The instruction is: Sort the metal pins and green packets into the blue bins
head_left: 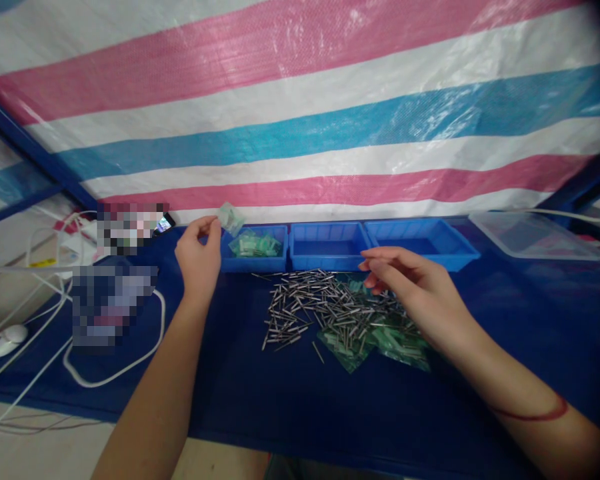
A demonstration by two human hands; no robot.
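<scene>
Between the thumb and fingers of my left hand (200,250) is a small clear plastic bag (231,219), held up by the left blue bin (254,267). Inside that bin lie several green-tinted packets (255,245). My right hand (405,270) hovers over the right side of a pile of thin metal pins (310,300), its fingertips drawn together. Whatever those fingertips may hold is too small to make out. Green plastic bags (400,343) lie at the pile's near right, with pins on and around them.
Two more blue bins, a middle one (329,243) and a right one (420,240), stand in the row. A clear plastic lid (535,235) lies at the far right. White cables (163,320) and a phone (164,224) are on the left. A striped sheet (300,133) hangs behind.
</scene>
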